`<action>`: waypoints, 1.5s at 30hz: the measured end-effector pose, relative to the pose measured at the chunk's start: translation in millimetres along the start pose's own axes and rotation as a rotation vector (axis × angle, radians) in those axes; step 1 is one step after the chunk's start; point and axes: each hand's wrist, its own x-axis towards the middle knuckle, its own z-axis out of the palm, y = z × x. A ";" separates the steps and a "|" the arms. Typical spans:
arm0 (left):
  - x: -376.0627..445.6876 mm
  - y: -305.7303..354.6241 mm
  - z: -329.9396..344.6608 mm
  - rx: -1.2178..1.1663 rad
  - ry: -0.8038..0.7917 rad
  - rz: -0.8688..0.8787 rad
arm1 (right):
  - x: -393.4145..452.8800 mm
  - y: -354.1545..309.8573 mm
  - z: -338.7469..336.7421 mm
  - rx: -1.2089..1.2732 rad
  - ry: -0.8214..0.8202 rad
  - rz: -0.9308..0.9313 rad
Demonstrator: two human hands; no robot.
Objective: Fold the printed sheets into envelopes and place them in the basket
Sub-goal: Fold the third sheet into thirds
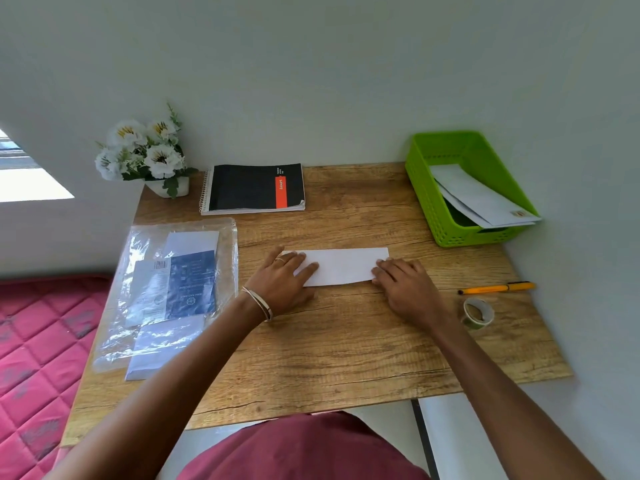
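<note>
A white sheet [344, 265], folded into a long narrow strip, lies flat on the middle of the wooden desk [346, 341]. My left hand [282, 280] presses its left end with fingers spread. My right hand [403, 282] presses its right end, fingertips on the paper's edge. Neither hand lifts the sheet. A green plastic basket [440, 202] stands at the back right corner and holds white envelopes [481, 199]. At the left, a clear plastic sleeve [145, 244] holds a pack of printed sheets and envelopes [180, 285].
A black spiral notebook [254, 187] lies at the back centre, with a pot of white flowers [145, 154] to its left. An orange pen [497, 289] and a roll of tape [478, 313] lie at the right. A red quilted mattress [38, 358] is beside the desk's left edge.
</note>
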 end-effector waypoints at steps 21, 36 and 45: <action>-5.8 45.5 -6.6 -0.870 0.248 -0.738 | 11.8 -17.7 -11.6 0.834 0.227 0.892; -9.1 57.4 7.3 -0.451 0.093 -0.593 | 0.9 -47.2 4.8 0.353 -0.221 0.414; -26.4 50.8 0.8 -0.601 0.055 -0.508 | -3.8 -45.3 1.5 0.294 -0.229 0.419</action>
